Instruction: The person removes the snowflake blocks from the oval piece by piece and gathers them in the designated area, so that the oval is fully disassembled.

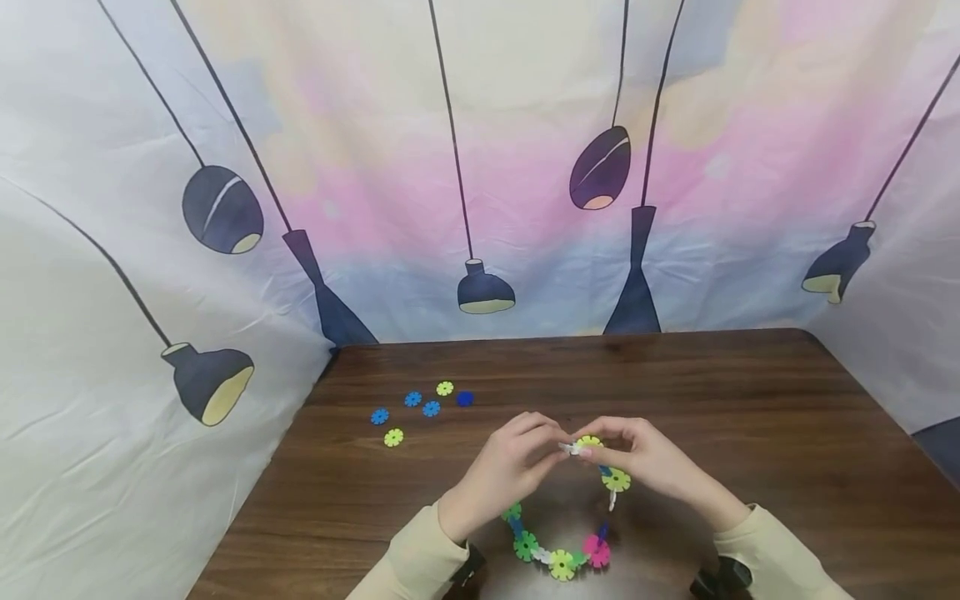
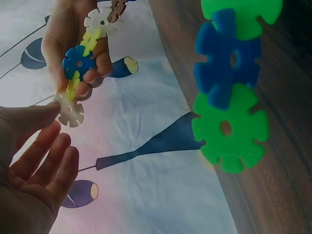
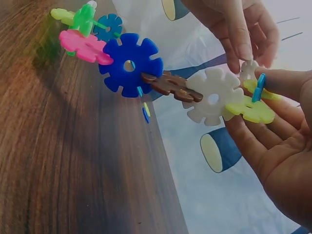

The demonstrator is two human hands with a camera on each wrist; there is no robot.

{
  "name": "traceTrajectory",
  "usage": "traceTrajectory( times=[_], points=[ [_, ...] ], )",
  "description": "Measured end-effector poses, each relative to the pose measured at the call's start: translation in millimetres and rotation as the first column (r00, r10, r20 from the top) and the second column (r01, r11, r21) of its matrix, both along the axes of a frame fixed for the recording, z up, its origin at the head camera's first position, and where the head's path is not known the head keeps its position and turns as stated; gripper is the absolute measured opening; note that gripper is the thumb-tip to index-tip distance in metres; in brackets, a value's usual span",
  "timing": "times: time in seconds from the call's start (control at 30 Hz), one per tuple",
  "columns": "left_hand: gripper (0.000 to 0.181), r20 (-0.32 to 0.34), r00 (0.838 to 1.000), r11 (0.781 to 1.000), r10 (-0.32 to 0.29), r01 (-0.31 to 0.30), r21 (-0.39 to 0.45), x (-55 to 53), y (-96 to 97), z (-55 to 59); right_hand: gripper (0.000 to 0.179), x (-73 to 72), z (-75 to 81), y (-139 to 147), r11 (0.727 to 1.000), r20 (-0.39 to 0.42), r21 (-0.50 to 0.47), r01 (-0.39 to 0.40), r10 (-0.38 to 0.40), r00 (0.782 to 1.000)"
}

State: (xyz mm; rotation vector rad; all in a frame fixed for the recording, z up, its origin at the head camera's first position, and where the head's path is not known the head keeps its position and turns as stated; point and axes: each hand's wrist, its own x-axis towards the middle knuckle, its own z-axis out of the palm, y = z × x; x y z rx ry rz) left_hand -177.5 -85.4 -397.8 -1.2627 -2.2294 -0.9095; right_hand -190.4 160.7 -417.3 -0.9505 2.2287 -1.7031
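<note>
A chain of interlocked plastic snowflake discs hangs in a loose loop below both hands. My left hand (image 1: 504, 467) pinches a white disc (image 2: 74, 116) at one end of it between thumb and fingers. Just beside, my right hand (image 1: 656, 462) grips the yellow (image 3: 253, 112) and blue discs next to the white one. Further along come another white disc (image 3: 209, 95), a brown disc (image 3: 170, 87), a dark blue disc (image 3: 130, 73) and a pink disc (image 1: 597, 551). The other end, with a green disc (image 2: 239, 151), hangs under my left wrist.
Several loose discs lie on the dark wooden table (image 1: 787, 417) at the back left, among them a blue disc (image 1: 380, 416), a yellow disc (image 1: 393, 437) and a dark blue disc (image 1: 465, 399). A cloth (image 1: 360, 167) printed with lamps hangs behind the table.
</note>
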Motion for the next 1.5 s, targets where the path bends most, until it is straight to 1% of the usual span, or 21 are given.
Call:
traceTrajectory(
  times=[0.13,0.27,0.37,0.5,0.6,0.63,0.7,0.77,0.87,0.93,1.07,1.23,1.3,1.4,1.5],
  points=[
    [0.012,-0.024,1.000,1.000,-0.009,0.009,-0.005,0.7,0.6,0.3,0.011,0.5,2.4,-1.4,1.000,-0.012,0.003,0.030,-0.030,0.999],
    [0.012,-0.058,0.998,1.000,-0.027,0.026,-0.016,-0.1,0.7,1.6,0.007,0.9,4.3,-1.2,0.999,-0.025,0.014,0.047,-0.046,0.999],
    [0.013,-0.071,0.997,0.999,-0.033,0.032,-0.024,-0.3,0.8,2.9,0.008,1.7,5.6,-1.0,0.999,-0.032,0.009,0.048,-0.048,0.998],
    [0.014,-0.076,0.996,0.999,-0.036,0.033,-0.043,0.8,1.1,3.0,0.014,3.7,6.3,-0.8,0.999,-0.044,0.003,0.046,-0.045,0.998],
    [0.014,-0.109,0.993,0.997,-0.042,0.035,-0.064,1.6,1.8,3.9,0.016,4.4,6.9,1.1,1.000,-0.056,-0.004,0.030,-0.030,0.998],
    [0.014,-0.125,0.991,0.997,-0.044,0.035,-0.069,1.8,2.0,4.3,0.015,4.7,7.0,2.0,1.000,-0.061,-0.009,0.021,-0.021,0.998],
    [0.014,-0.161,0.986,0.996,-0.047,0.035,-0.077,2.4,2.3,5.1,0.008,5.5,7.2,3.9,1.000,-0.073,-0.017,0.000,-0.001,0.997],
    [0.015,-0.202,0.978,0.996,-0.050,0.034,-0.078,3.0,2.4,5.7,0.003,6.5,7.3,5.6,1.000,-0.093,-0.023,-0.020,0.018,0.996],
    [0.014,-0.261,0.963,0.996,-0.064,0.044,-0.079,4.2,2.1,6.1,0.008,8.5,7.5,6.8,0.999,-0.121,-0.031,-0.045,0.041,0.992],
    [0.012,-0.302,0.951,0.996,-0.073,0.051,-0.079,5.1,1.6,6.0,0.008,9.7,7.6,6.5,0.997,-0.146,-0.036,-0.063,0.057,0.988],
    [0.005,-0.355,0.931,0.995,-0.083,0.060,-0.075,6.4,0.4,6.1,0.011,10.5,7.3,4.6,0.995,-0.193,-0.043,-0.086,0.076,0.978],
    [0.006,-0.375,0.923,0.995,-0.085,0.060,-0.078,7.3,-0.7,6.5,0.013,11.1,5.7,3.3,0.996,-0.222,-0.044,-0.083,0.072,0.972],
    [0.008,-0.376,0.923,0.995,-0.082,0.057,-0.077,8.2,-1.4,6.7,0.012,12.3,4.7,2.3,0.996,-0.222,-0.046,-0.080,0.068,0.973],
    [0.015,-0.379,0.922,0.996,-0.076,0.051,-0.075,9.6,-2.7,7.1,0.013,14.5,3.6,0.4,0.995,-0.231,-0.056,-0.078,0.063,0.971],
    [0.015,-0.382,0.922,0.996,-0.071,0.048,-0.069,11.2,-3.5,7.5,0.014,16.1,3.5,-0.9,0.994,-0.261,-0.063,-0.085,0.066,0.963]
  ],
)
